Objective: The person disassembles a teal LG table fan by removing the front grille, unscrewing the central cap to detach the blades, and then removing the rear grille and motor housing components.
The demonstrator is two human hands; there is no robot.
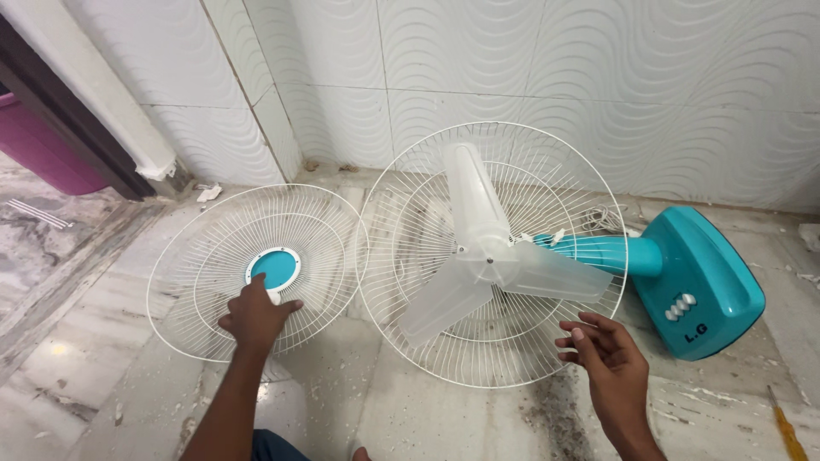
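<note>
Front grille (pixel 256 273) detached at frame left, left hand (pixel 256 316) resting on it; blade (pixel 487 256) still mounted; right hand (pixel 611 358) open, empty.

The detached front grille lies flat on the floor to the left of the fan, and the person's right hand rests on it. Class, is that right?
Not quite. The head view shows the left hand resting on the detached front grille, which lies left of the fan. The right hand is at the fan's rear grille.

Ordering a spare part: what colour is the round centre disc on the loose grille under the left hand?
Teal, ringed in white: centre disc, head view.
</note>
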